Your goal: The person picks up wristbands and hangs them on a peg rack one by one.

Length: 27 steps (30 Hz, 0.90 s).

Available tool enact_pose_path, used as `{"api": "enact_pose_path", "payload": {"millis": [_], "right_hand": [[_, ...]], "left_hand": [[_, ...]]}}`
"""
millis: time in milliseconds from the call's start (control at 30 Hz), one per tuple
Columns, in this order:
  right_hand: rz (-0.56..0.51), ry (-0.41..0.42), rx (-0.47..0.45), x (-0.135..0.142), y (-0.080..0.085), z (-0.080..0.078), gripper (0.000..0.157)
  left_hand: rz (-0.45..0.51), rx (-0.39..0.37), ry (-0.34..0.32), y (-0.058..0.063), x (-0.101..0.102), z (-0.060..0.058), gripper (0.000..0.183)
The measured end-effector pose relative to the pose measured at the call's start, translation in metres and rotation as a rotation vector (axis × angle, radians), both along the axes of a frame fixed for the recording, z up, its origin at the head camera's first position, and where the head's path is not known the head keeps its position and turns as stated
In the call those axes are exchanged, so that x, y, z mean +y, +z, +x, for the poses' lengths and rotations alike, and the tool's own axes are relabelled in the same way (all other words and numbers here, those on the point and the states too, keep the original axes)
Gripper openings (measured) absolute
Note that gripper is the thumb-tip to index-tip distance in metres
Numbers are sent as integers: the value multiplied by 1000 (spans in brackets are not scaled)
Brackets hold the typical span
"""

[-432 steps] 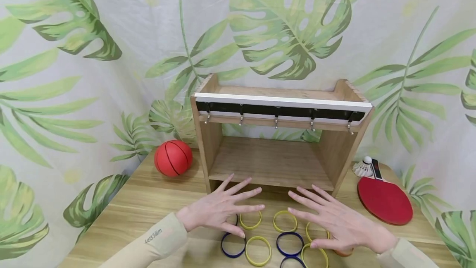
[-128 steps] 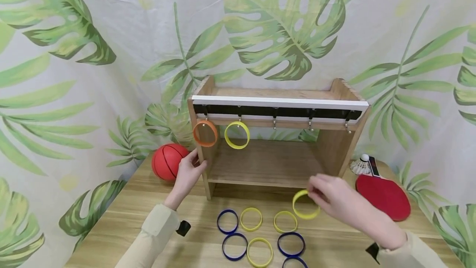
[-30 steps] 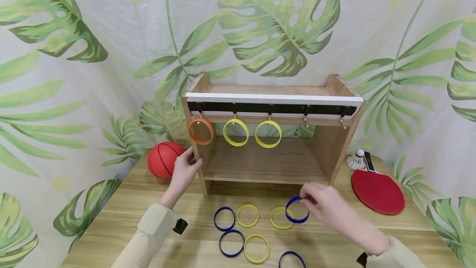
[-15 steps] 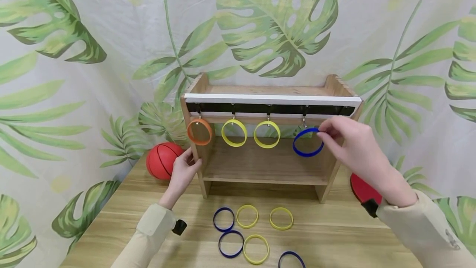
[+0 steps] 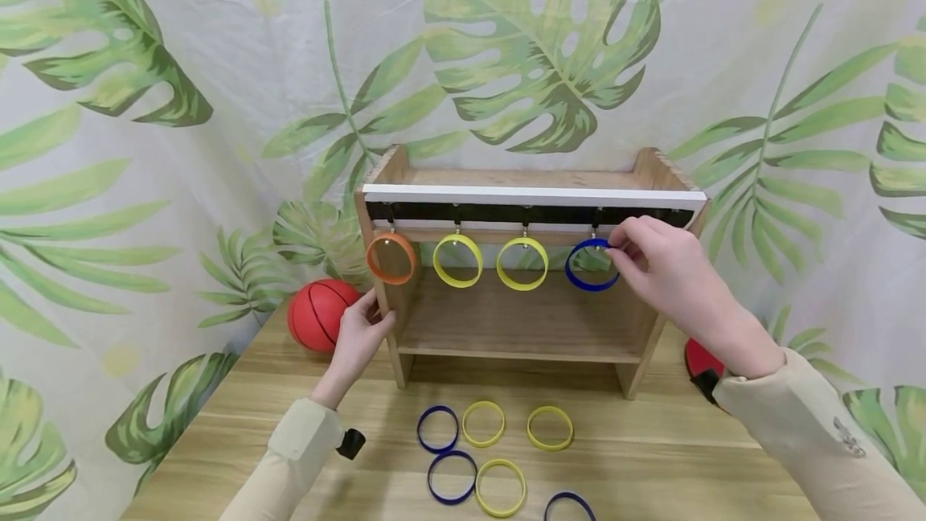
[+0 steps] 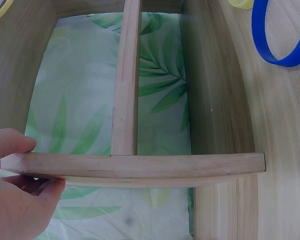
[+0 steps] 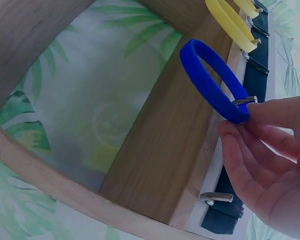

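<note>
Blue ring [image 7: 205, 90] at the fourth hook [image 7: 247, 101] from the left, the hook's tip inside its loop; the right hand [image 5: 661, 268] pinches it narrowly between thumb and fingers. The left hand [image 5: 356, 340] clasps the left upright of a wooden shelf [image 5: 517, 328]. An orange ring [image 5: 394, 279] and two yellow rings [image 5: 461, 285] hang farther left. On the wood-grain table [image 5: 391, 489], three loose yellow rings [image 5: 501, 514] and three loose blue rings [image 5: 452, 501] lie near. A red ball [image 5: 321, 316] sits left, a partly hidden red paddle [image 5: 703, 360] right; pale leaf-printed cloth [image 5: 239, 151] hangs on the far side.
</note>
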State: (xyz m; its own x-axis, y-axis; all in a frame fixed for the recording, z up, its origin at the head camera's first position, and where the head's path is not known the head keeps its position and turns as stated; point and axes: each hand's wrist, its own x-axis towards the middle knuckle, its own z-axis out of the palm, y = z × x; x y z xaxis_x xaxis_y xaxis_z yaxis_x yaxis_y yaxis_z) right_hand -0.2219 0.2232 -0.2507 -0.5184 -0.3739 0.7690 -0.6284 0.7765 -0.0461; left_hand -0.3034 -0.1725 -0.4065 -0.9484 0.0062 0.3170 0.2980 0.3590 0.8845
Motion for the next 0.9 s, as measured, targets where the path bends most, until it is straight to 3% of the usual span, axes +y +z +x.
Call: {"api": "enact_pose_path", "payload": {"millis": [200, 333, 433, 567, 700, 800, 900], "right_hand": [[9, -3, 5, 5, -11, 16, 16], [2, 76, -30, 5, -35, 30, 20], [7, 144, -98, 4, -68, 36, 24], [25, 239, -234, 3, -124, 41, 22], [35, 332, -392, 2, -178, 46, 20], [44, 368, -494, 0, -206, 50, 20], [74, 385, -559, -2, -221, 52, 20]], "left_hand": [[-5, 5, 0, 0, 1, -1, 40], [-2, 2, 1, 0, 1, -2, 40], [5, -5, 2, 0, 1, -2, 42], [13, -15, -3, 1, 2, 0, 44], [2, -34, -12, 11, 5, 8, 45], [-9, -41, -17, 21, 8, 18, 44], [-21, -25, -22, 28, 10, 23, 44]]}}
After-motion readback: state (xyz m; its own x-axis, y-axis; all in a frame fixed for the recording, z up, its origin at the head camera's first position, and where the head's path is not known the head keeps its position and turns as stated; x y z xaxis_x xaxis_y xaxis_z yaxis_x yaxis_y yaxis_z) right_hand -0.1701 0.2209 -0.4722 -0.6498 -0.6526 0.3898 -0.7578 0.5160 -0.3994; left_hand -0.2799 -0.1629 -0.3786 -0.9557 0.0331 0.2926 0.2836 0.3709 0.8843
